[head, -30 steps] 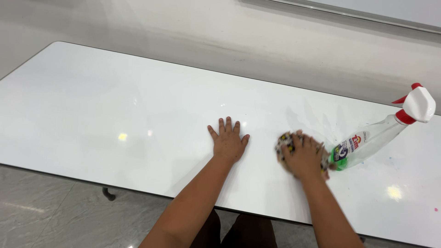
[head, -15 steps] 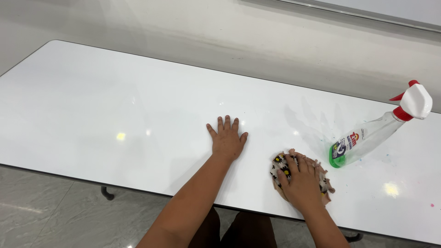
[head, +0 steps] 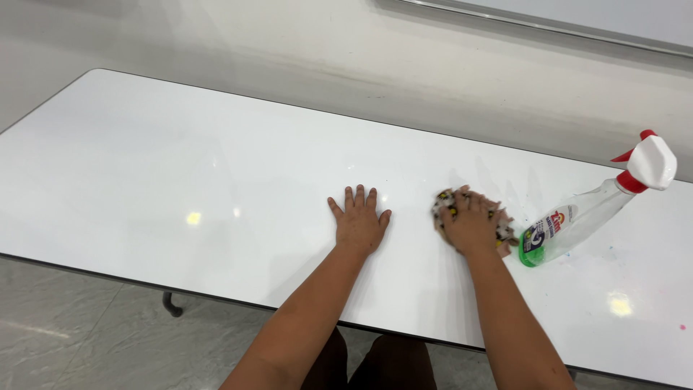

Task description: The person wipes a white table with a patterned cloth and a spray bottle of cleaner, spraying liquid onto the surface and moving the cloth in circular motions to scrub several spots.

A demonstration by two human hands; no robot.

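Observation:
My right hand (head: 471,225) presses a crumpled flower-patterned cloth (head: 444,204) flat onto the glossy white table (head: 180,166). Most of the cloth is hidden under the palm; its edges show at the left and right of the fingers. My left hand (head: 358,223) lies flat on the table with fingers spread, holding nothing, a short way left of the cloth. A clear spray bottle (head: 588,211) with a white and red trigger head and green base stands just right of my right hand.
Small coloured specks mark the table near the bottle and at the far right edge (head: 682,327). A pale wall runs behind the table. Grey marble floor and a table foot (head: 170,305) show below the near edge.
My right hand slid the cloth toward the near edge, then back away to beside the bottle's base. The left hand stayed planted.

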